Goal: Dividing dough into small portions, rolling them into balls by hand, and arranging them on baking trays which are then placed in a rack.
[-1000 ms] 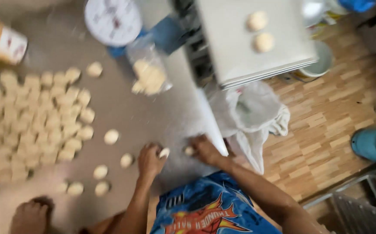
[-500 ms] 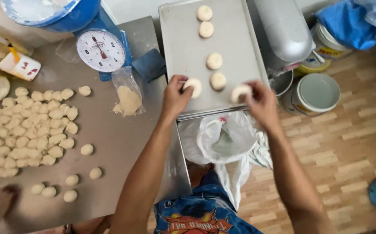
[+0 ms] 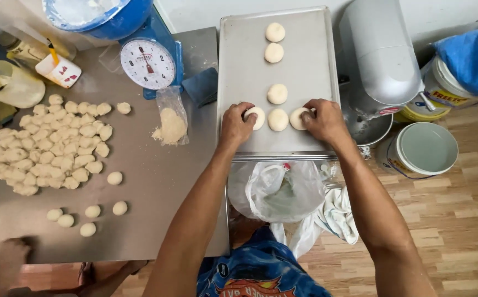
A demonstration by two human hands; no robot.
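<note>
Dough balls go in rows on the tray (image 3: 310,71): my left hand (image 3: 236,124) pinches one ball (image 3: 255,116) and my right hand (image 3: 322,118) another (image 3: 298,117), flanking a middle ball (image 3: 278,119) so spacing stays even; the worktop (image 3: 156,181) pile (image 3: 46,143) waits alongside

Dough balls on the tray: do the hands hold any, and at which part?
Left hand grips one dough ball by its left edge; right hand another by its right edge.

Left hand (image 3: 236,124) fingers (image 3: 246,111) cover part of one dough ball (image 3: 256,117); right hand (image 3: 322,119) hides most of another dough ball (image 3: 298,117). Blue bowl (image 3: 107,16) cut by top edge. Another person's hand (image 3: 9,254) blurred, bottom left of the tabletop (image 3: 156,181).
</note>
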